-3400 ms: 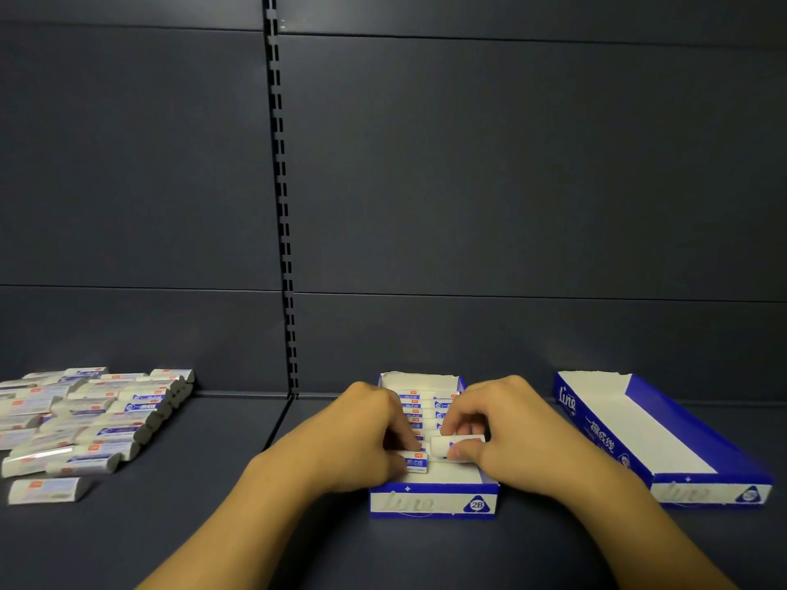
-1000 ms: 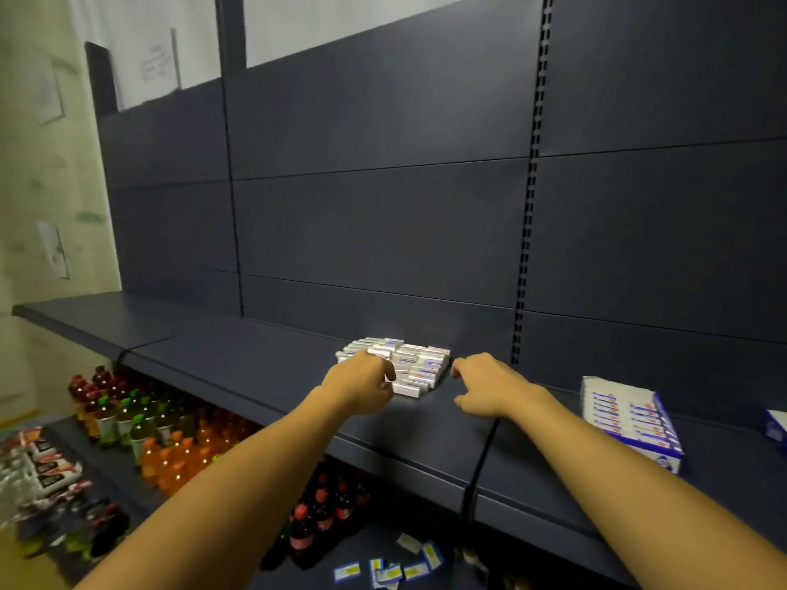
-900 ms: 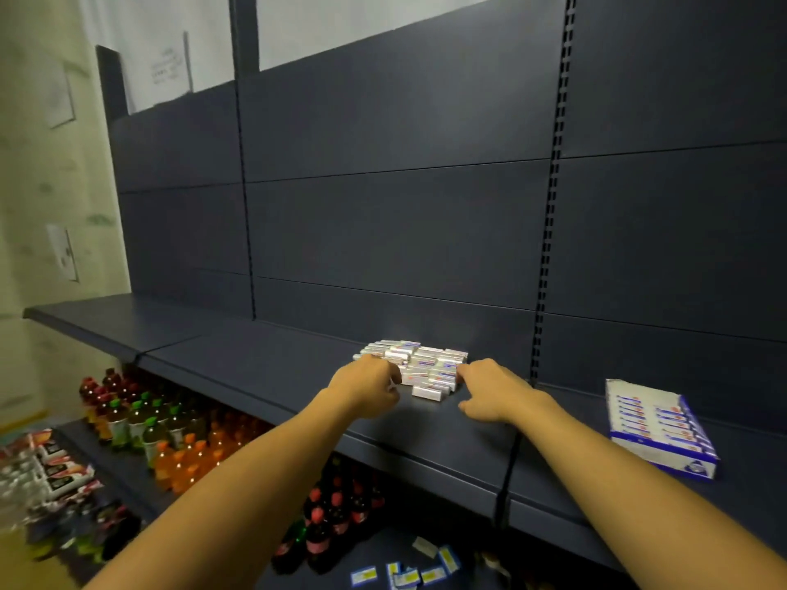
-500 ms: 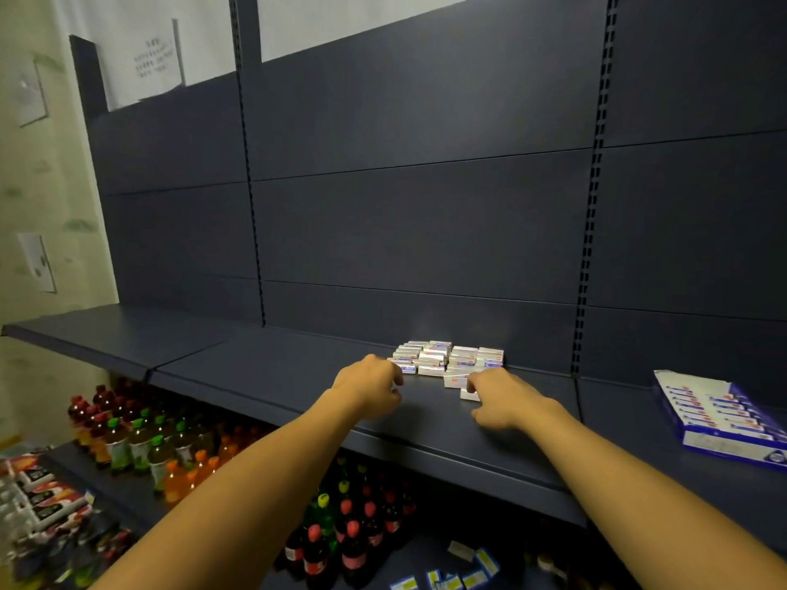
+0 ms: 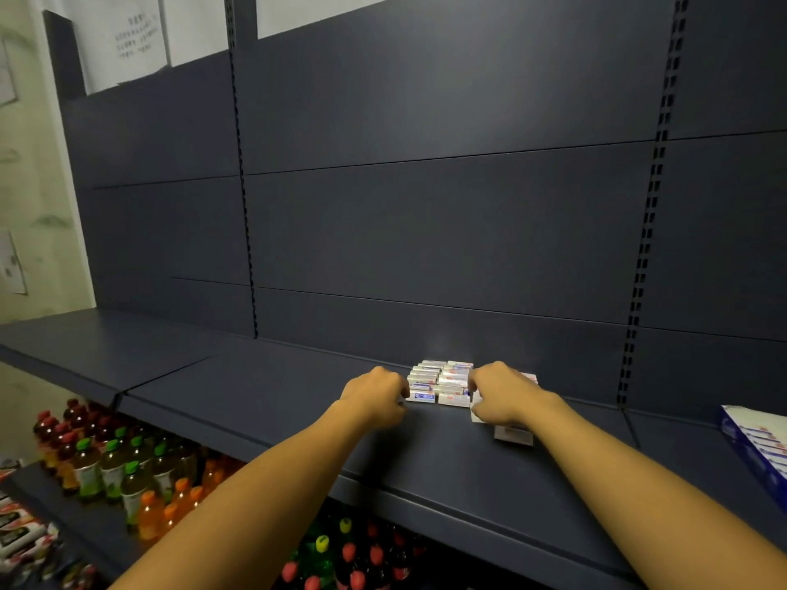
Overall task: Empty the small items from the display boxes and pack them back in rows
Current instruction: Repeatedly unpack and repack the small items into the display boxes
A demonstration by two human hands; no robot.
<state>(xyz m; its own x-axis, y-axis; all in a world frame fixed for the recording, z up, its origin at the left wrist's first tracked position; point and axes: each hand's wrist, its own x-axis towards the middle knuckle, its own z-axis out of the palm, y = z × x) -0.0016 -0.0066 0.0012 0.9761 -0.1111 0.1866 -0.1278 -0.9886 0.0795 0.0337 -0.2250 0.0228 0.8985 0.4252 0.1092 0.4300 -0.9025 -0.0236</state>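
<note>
1. Both arms reach forward over a dark blue metal shelf (image 5: 264, 402) to a pile of small white erasers (image 5: 440, 381) in blue-printed sleeves, lying loose on the shelf near the back panel.
2. The left hand (image 5: 374, 396) sits at the pile's left edge, knuckles up and fingers curled under; its fingertips meet the nearest eraser of the front row, though whether they actually pinch one cannot be told.
3. The right hand (image 5: 500, 391) lies over the right part of the pile with its fingers curled down onto the erasers there (a white edge shows just under the knuckles), so it appears to grip one or more.
4. One stray eraser (image 5: 513, 434) lies apart from the pile, just beside the right wrist, nearer the shelf's front edge.
5. A blue-and-white display box (image 5: 756, 440) with packed rows of erasers stands at the far right of the shelf, well apart from the pile and cut off by the frame.
6. Below the shelf stand rows of drink bottles (image 5: 123, 466) with green, orange and red caps.
</note>
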